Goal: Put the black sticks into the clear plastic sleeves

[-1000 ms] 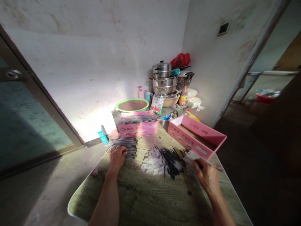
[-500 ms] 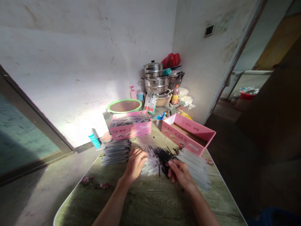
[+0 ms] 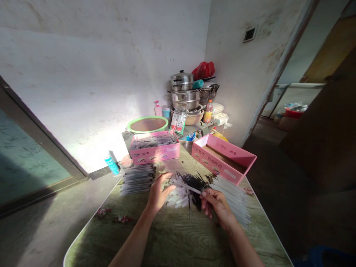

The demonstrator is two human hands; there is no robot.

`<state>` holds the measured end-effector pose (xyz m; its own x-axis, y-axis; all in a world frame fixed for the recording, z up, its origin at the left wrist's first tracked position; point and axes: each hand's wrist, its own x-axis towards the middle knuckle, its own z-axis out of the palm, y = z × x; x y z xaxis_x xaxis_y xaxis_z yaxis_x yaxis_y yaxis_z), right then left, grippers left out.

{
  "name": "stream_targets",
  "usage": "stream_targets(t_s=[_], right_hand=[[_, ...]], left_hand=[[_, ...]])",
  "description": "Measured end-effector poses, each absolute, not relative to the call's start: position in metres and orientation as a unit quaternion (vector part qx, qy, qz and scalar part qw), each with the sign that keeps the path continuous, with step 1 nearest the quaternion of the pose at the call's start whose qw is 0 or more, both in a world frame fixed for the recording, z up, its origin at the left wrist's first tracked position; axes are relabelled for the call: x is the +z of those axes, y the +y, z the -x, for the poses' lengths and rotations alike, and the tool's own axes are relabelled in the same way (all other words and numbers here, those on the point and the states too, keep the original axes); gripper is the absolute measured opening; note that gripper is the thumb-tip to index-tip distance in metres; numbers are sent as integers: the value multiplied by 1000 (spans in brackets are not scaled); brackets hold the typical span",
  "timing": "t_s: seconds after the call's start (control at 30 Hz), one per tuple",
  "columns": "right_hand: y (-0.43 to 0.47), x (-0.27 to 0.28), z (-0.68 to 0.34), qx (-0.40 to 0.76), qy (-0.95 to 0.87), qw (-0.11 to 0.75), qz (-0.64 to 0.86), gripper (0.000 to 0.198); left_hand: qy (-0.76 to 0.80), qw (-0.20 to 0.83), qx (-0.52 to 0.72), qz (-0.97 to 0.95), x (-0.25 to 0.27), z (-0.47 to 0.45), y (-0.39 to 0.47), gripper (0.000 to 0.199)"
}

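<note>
My right hand (image 3: 215, 205) pinches a translucent pen barrel (image 3: 189, 187), which points left across the table. Its far end lies close to my left hand (image 3: 160, 191), whose thumb and fingers are apart with nothing visible between them. Below the barrel is a heap of small whitish plastic pieces (image 3: 178, 196). A pile of thin black sticks (image 3: 191, 181), like pen refills, lies beside it, partly behind my right hand. More clear barrels (image 3: 232, 198) lie in a row at the right. To the left, pens with dark ends (image 3: 137, 180) lie side by side.
A pink box (image 3: 155, 154) full of pens stands at the table's back left. Another pink box (image 3: 222, 157) stands at the back right, its brown bottom showing. Behind are a green-rimmed sieve (image 3: 147, 131), stacked steel pots (image 3: 185, 98) and a bottle (image 3: 207, 111). A blue can (image 3: 111, 165) stands left.
My right hand now holds a pale barrel raised leftward over the heaps, where none was visible before. My left hand's thumb and fingers have spread apart.
</note>
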<state>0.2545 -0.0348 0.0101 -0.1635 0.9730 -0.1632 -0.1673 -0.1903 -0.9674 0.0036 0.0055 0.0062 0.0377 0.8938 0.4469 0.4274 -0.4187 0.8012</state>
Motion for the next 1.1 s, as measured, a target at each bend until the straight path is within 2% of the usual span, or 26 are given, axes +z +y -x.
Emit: stream_targets(t_s=[0.13, 0.27, 0.4, 0.8, 1.1], right_hand=[[-35, 13, -259, 625, -445, 457, 450, 39], [-36, 11, -258, 635, -459, 429, 450, 40], [-36, 9, -255, 635, -465, 419, 452, 44], [-33, 7, -257, 602, -484, 416, 480, 42], [-34, -2, -254, 622, -496, 388, 465, 48]], left_hand=[[469, 376, 500, -623, -5, 1, 11, 35], [450, 438, 484, -610, -3, -5, 8, 23], [454, 455, 472, -604, 4, -9, 5, 16], [436, 486, 474, -590, 10, -8, 1, 19], [428, 495, 480, -585, 4, -6, 4, 21]])
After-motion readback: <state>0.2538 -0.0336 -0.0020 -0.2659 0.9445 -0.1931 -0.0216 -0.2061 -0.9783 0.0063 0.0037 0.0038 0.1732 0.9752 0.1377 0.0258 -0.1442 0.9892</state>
